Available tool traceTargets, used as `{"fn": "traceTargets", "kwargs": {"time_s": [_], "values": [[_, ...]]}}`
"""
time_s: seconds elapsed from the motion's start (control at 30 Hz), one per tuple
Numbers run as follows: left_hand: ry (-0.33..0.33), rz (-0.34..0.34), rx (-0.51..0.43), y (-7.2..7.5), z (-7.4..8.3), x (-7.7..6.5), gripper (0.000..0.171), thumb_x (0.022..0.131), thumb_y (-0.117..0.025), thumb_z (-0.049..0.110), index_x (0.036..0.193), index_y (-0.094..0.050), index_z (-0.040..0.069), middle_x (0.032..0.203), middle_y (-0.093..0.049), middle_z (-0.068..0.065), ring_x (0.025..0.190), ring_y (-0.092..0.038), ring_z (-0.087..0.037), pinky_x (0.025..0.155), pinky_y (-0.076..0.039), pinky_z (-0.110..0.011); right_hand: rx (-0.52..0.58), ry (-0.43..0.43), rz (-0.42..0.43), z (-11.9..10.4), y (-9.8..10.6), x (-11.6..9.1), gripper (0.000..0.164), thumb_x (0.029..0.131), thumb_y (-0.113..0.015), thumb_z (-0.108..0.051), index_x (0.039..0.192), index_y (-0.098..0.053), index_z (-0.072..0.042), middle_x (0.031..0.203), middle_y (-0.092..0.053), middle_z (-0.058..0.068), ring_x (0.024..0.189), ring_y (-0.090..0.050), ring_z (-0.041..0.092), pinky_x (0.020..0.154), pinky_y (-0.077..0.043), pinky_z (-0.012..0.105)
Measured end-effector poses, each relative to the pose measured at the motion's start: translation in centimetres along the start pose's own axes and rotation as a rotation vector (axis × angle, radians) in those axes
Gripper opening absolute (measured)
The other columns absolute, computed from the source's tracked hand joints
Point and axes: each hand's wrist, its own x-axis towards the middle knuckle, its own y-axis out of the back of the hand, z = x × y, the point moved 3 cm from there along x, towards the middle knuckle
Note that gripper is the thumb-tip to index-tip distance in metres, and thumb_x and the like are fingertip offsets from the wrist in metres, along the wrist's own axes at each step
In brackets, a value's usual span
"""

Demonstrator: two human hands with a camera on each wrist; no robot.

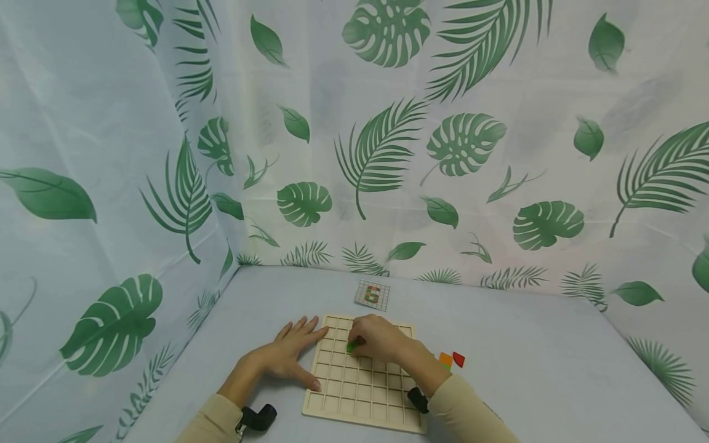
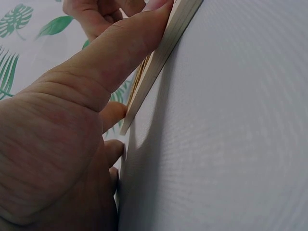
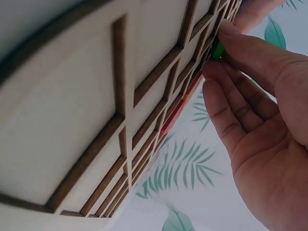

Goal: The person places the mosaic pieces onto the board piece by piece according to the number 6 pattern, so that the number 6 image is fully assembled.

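A pale wooden grid board (image 1: pixel 354 403) lies flat on the table. My left hand (image 1: pixel 285 355) rests at its left side with fingers spread; in the left wrist view the thumb (image 2: pixel 120 53) lies against the board's edge. Over the upper part of the board, my right hand (image 1: pixel 379 338) pinches a small green tile (image 1: pixel 351 347) between thumb and fingertips, down at the grid. The right wrist view shows this green tile (image 3: pixel 218 51) too, with a red piece (image 3: pixel 172 117) and an orange piece (image 3: pixel 194 83) set in cells nearby, which my hand hides in the head view.
A small pattern card (image 1: pixel 373 295) with a coloured figure on a grid lies beyond the board. Right of the board are loose pieces: an orange tile (image 1: pixel 445 359), a red quarter-round piece (image 1: pixel 458 359) and a partly covered green one. Leaf-printed cloth (image 1: pixel 388 234) hangs behind the table.
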Motion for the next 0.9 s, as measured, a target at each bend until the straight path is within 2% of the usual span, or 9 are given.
{"fn": "traceTargets", "kwargs": {"time_s": [0.6,0.73,0.9], "values": [[0.008,0.004,0.002,-0.1,-0.2,0.0,0.119,0.073,-0.085,0.067,0.166,-0.028,0.022,0.176,-0.008,-0.015,0.163,0.003,-0.040,0.129,0.005,-0.064,0.000,-0.001,-0.002,-0.2,0.3,-0.3,0.017,0.087,-0.085,-0.015,0.102,-0.083,-0.007,0.096,-0.073,0.003,0.078,-0.061,0.002,0.067,-0.052,0.014],[0.007,0.001,0.011,-0.1,-0.2,0.1,0.118,0.073,-0.085,0.067,0.166,-0.028,0.022,0.176,-0.008,-0.015,0.163,0.002,-0.041,0.129,0.003,-0.064,0.034,-0.012,0.031,0.1,1.0,-0.9,0.019,0.088,-0.084,-0.013,0.105,-0.082,-0.005,0.095,-0.073,0.005,0.078,-0.063,0.005,0.068,-0.054,0.017],[0.009,0.000,0.020,-0.1,-0.1,0.1,0.118,0.072,-0.085,0.068,0.166,-0.029,0.022,0.176,-0.010,-0.015,0.163,0.001,-0.041,0.129,0.003,-0.064,0.067,-0.048,0.098,1.4,1.8,-2.3,0.021,0.087,-0.085,-0.013,0.107,-0.082,-0.006,0.097,-0.075,0.005,0.081,-0.066,0.010,0.069,-0.056,0.020]]}}
